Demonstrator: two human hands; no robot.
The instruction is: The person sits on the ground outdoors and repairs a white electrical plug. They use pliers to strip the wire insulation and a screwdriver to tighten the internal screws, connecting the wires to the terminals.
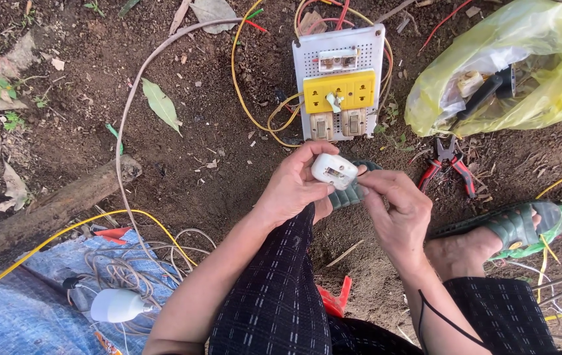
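Note:
My left hand (292, 187) grips a small white electrical plug (333, 170) between thumb and fingers, above my knee. My right hand (396, 213) meets it from the right, its fingertips pinching the plug's right edge. Just beyond the hands lies a white perforated board (307, 79) on the soil, carrying a yellow socket block (343, 91) and two beige switches (337, 124), with yellow and red wires looping around it.
Red-handled pliers (450, 162) lie on the dirt right of the hands. A yellow plastic bag (544, 59) with tools sits at the upper right. My sandalled foot (514, 227) is at the right. A white bulb (118, 306) and tangled cables rest on blue cloth (11, 315) at the lower left, beside a log (51, 207).

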